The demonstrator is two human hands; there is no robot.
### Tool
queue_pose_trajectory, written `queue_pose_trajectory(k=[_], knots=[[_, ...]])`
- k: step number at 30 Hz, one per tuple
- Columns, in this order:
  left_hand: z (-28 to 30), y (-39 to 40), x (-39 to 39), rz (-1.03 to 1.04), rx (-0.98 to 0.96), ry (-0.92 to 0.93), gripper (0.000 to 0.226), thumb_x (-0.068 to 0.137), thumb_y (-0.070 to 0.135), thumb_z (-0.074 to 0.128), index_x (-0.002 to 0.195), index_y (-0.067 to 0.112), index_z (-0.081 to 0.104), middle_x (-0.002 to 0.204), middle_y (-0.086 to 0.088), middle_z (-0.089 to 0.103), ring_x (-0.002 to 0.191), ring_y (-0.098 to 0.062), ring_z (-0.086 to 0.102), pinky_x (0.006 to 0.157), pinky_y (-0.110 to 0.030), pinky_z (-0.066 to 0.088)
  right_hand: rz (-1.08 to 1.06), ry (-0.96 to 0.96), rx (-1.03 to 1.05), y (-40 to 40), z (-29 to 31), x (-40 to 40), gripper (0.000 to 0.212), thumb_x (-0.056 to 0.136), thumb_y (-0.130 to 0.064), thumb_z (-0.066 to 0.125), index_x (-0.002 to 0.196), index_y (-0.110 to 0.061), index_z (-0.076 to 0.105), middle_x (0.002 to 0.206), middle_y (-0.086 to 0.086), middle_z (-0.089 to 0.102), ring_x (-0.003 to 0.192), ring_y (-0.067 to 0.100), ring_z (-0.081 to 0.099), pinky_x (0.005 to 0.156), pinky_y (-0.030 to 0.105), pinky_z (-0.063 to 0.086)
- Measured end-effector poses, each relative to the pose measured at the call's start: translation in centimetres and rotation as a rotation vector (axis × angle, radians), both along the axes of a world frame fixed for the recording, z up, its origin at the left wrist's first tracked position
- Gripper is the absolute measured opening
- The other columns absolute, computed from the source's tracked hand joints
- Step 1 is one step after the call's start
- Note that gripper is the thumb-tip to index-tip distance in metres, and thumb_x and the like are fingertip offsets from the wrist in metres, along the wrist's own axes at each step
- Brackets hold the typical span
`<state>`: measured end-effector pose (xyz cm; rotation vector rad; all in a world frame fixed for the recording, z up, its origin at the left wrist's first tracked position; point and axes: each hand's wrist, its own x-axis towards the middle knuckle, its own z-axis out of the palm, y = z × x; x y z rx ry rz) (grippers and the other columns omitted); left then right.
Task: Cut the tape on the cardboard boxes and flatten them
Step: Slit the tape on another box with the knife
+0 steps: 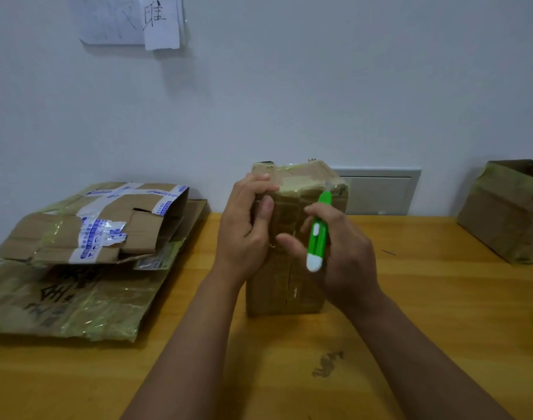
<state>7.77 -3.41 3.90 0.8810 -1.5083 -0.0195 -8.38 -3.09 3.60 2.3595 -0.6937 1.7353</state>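
Pale wall w/ taped papers (handwritten); wooden table; grey panel.

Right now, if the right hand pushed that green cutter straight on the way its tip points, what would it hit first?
Probably the tape across the top edge of the upright cardboard box. The right hand holds the green cutter with its tip almost at that edge, though depth is unclear.

1 taped box stands upright at the middle of the table, near its back edge. A stack of flattened boxes lies at the left edge. 1 open box sits at the back right corner. Papers hang on the wall behind.
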Motion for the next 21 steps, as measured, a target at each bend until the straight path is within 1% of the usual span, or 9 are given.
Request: queue_pose_trajectory(k=[1,2,3,5,8,11,13,16,21], knots=[[0.0,-0.1,0.1,0.007,-0.011,0.005,0.020,0.098,0.024,0.044,0.113,0.031,0.055,0.121,0.006,0.055,0.122,-0.016,0.052,0.098,-0.052,0.046,-0.027,-0.030,-0.095,-0.3,0.0,0.3,0.040,0.095,-0.048,0.056,0.115,-0.015,0.048,0.077,0.008,0.065,0.060,0.019,0.057,0.048,0.038,0.048],[0.0,-0.3,0.1,0.023,-0.025,0.009,0.019,0.098,0.024,0.044,0.112,0.032,0.054,0.118,0.005,0.055,0.119,-0.017,0.054,0.094,-0.051,0.048,-0.039,-0.047,-0.168,-0.6,-0.1,0.4,0.032,0.099,-0.041,0.054,0.114,-0.012,0.051,0.071,0.008,0.063,0.056,0.020,0.054,0.046,0.038,0.045],[0.0,-0.5,-0.1,0.043,-0.042,0.012,0.018,0.098,0.025,0.044,0.111,0.032,0.054,0.115,0.004,0.055,0.116,-0.018,0.055,0.091,-0.050,0.049,-0.048,-0.059,-0.222,-0.8,-0.2,0.5,0.030,0.101,-0.034,0.052,0.116,-0.009,0.053,0.070,0.009,0.062,0.056,0.020,0.052,0.046,0.037,0.044],[-0.1,-0.9,-0.5,0.083,-0.069,0.017,0.015,0.098,0.026,0.043,0.108,0.030,0.054,0.112,0.003,0.056,0.111,-0.020,0.056,0.087,-0.050,0.050,-0.081,-0.064,-0.281,-1.2,-0.3,0.6,0.032,0.102,-0.025,0.049,0.123,-0.002,0.053,0.074,0.011,0.062,0.063,0.020,0.052,0.053,0.035,0.044],[-0.3,-1.3,-1.0,0.115,-0.075,0.030,0.015,0.099,0.028,0.041,0.108,0.027,0.052,0.113,0.003,0.055,0.109,-0.023,0.056,0.084,-0.051,0.050,-0.128,-0.058,-0.278,-1.9,-0.8,0.5,0.034,0.100,-0.015,0.050,0.127,0.005,0.053,0.086,0.016,0.065,0.076,0.022,0.056,0.065,0.032,0.046],[-0.7,-1.4,-1.0,0.113,-0.072,0.051,0.016,0.099,0.028,0.041,0.109,0.028,0.052,0.115,0.005,0.053,0.111,-0.024,0.054,0.085,-0.053,0.049,-0.087,-0.077,-0.241,-1.9,-1.2,0.4,0.031,0.095,-0.014,0.053,0.123,0.000,0.050,0.093,0.019,0.066,0.086,0.025,0.059,0.074,0.032,0.050],[-0.8,-1.4,-0.9,0.112,-0.079,0.063,0.016,0.099,0.028,0.041,0.109,0.027,0.052,0.114,0.005,0.053,0.111,-0.025,0.054,0.086,-0.054,0.047,-0.052,-0.082,-0.232,-1.7,-1.5,0.5,0.025,0.094,-0.015,0.055,0.116,-0.002,0.051,0.095,0.020,0.067,0.091,0.030,0.062,0.078,0.038,0.054],[-0.7,-1.4,-0.8,0.119,-0.069,0.068,0.014,0.098,0.030,0.042,0.108,0.027,0.052,0.114,0.004,0.053,0.111,-0.026,0.054,0.087,-0.054,0.047,-0.033,-0.071,-0.228,-1.6,-1.7,0.7,0.023,0.093,-0.013,0.056,0.113,-0.003,0.052,0.095,0.021,0.068,0.094,0.035,0.065,0.079,0.044,0.055],[-0.7,-1.4,-0.8,0.151,-0.041,0.049,0.014,0.098,0.036,0.047,0.108,0.029,0.051,0.115,0.000,0.055,0.111,-0.022,0.055,0.086,-0.047,0.049,-0.046,-0.048,-0.239,-1.5,-1.8,0.5,0.023,0.092,-0.013,0.057,0.112,-0.003,0.053,0.095,0.020,0.069,0.096,0.036,0.066,0.078,0.046,0.056]])
